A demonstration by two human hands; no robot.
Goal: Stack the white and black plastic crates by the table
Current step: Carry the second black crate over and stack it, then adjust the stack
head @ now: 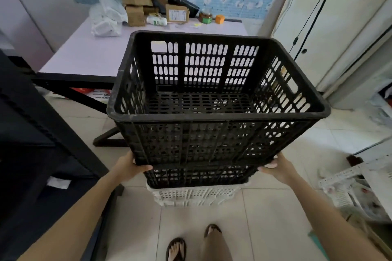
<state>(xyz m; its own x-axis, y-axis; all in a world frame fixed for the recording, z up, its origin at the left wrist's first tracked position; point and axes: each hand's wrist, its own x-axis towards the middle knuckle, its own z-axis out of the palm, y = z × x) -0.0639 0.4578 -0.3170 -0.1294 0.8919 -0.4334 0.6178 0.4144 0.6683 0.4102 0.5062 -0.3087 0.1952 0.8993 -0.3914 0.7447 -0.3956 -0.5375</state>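
A big black slatted crate [212,116] fills the middle of the view, its open top facing me. My left hand [129,167] grips its lower left corner and my right hand [275,166] holds its lower right corner. Directly under it is a second black crate [197,176], only its upper band showing. Below that sits a white crate [191,196] on the tiled floor. Whether the top crate rests on the one beneath or hangs just above it cannot be told.
A pale table [89,55] stands behind the crates, with cardboard boxes [135,6], bags and a jar along its far edge. A dark shelf unit [31,133] is at my left. White racks [356,188] lie at the right. My sandalled feet [191,243] are just behind the stack.
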